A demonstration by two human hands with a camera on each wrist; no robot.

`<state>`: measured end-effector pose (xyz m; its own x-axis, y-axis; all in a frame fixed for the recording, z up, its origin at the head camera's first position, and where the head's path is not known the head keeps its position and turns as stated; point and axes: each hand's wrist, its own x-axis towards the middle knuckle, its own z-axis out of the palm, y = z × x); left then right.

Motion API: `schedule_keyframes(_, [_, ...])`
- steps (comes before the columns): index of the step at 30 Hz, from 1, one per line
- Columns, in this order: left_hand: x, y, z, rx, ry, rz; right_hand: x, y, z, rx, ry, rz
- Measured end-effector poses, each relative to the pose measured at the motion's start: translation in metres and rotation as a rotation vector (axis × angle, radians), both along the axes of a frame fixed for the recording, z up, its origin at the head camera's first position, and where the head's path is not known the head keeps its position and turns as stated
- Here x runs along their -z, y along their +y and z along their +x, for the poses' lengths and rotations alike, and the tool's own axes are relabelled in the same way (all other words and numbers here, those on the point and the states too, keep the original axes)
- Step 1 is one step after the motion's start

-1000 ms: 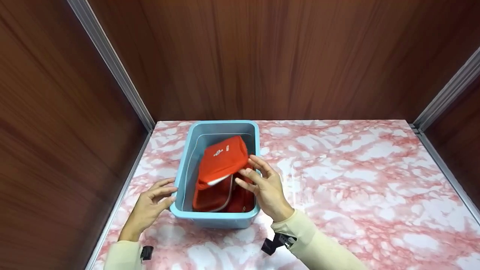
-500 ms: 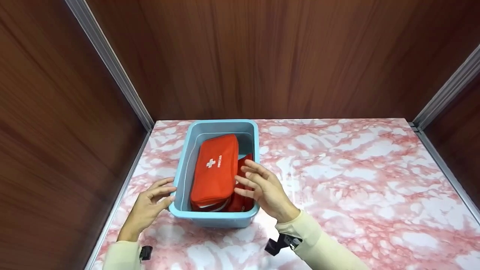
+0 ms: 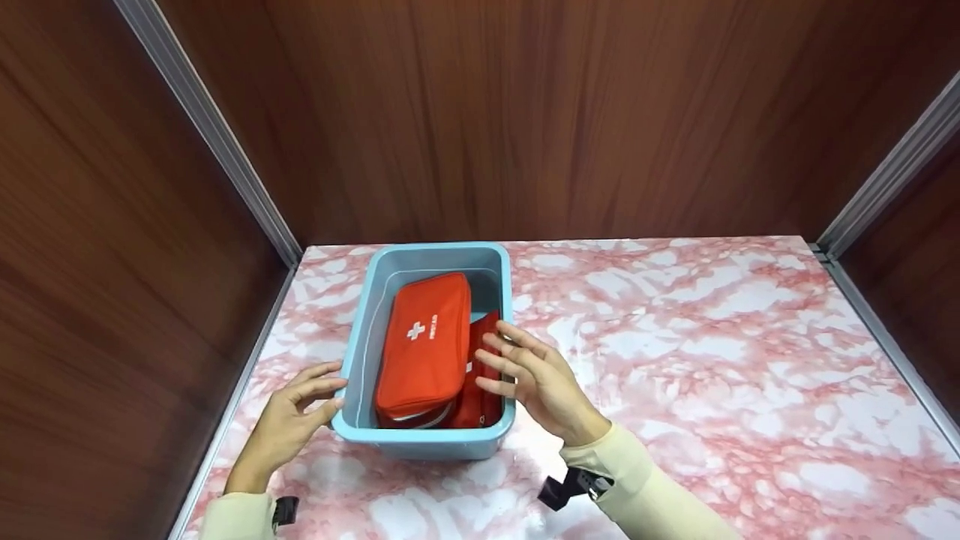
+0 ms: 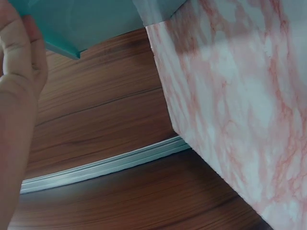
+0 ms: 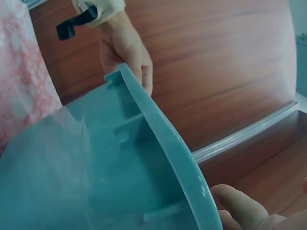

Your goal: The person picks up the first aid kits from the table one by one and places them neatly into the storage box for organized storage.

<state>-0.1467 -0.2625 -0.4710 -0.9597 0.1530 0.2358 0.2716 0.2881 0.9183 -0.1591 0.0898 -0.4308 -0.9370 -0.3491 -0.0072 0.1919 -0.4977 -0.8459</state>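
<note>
A light blue plastic bin (image 3: 450,246) stands on the table, left of centre in the head view. Inside it a red first aid pouch (image 3: 422,367), with a white cross and lettering, lies on top of other red items. Another red pouch (image 3: 474,401) shows along the right inner wall, partly covered. My left hand (image 3: 289,421) has its fingertips right at the bin's left rim near the front corner, as the left wrist view also shows. My right hand (image 3: 553,396) hovers over the right rim, fingers spread and holding nothing; part of it shows in the right wrist view.
The table top (image 3: 690,360) has a pink and white marbled surface, stretching away to the right of the bin. Dark wood panels (image 3: 480,120) enclose it at the back and sides, joined by metal corner rails (image 3: 217,135).
The first aid pouch was tilted with my right fingers at its corner; it has been let go and settled lengthwise. My right hand has drawn back slightly right. The left hand stays at the rim.
</note>
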Motion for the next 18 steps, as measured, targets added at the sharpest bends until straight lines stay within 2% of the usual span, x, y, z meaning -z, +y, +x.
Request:
schedule_keyframes(6, [-0.015,0.007,0.003,-0.035,0.015,-0.169,0.003,0.011,0.001,-0.025,0.114,0.033])
schedule_keyframes(10, [-0.025,0.015,0.006,-0.077,0.082,-0.347,0.007,0.019,0.003,0.0,0.203,0.103])
schedule_keyframes(12, [-0.028,0.02,0.007,-0.094,0.109,-0.428,0.009,0.023,0.003,0.008,0.265,0.176])
schedule_keyframes(14, [-0.031,0.025,0.009,-0.098,0.106,-0.491,0.01,0.027,0.003,0.013,0.323,0.268])
schedule_keyframes(18, [-0.039,0.036,0.014,-0.081,0.036,-0.598,0.012,0.035,0.004,0.03,0.431,0.462])
